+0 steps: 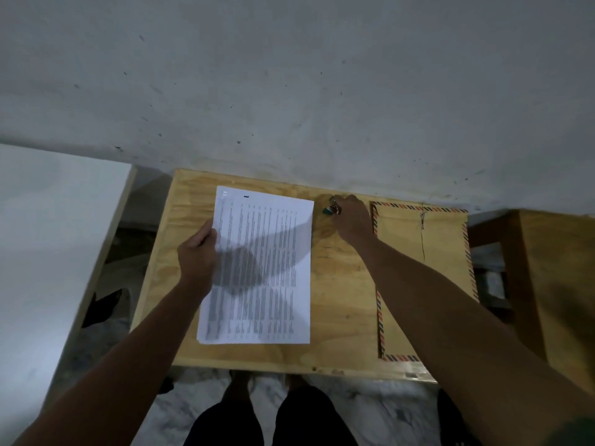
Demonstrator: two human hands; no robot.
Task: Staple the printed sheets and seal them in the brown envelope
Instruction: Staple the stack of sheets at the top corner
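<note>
Left hand [197, 256] pinches the left edge of the printed sheets [257, 268], thumb on top, lifting them off the plywood table [341, 284]. Right hand [351, 217] reaches to the far edge, fingers curled round a small stapler [331, 209], mostly hidden. The brown envelope [428, 252] with striped border lies flat just right of that hand, under the forearm. Grey wall [289, 75] behind.

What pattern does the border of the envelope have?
Diagonal red and dark blue stripes along the edge of the brown envelope, seen in the head view.
</note>
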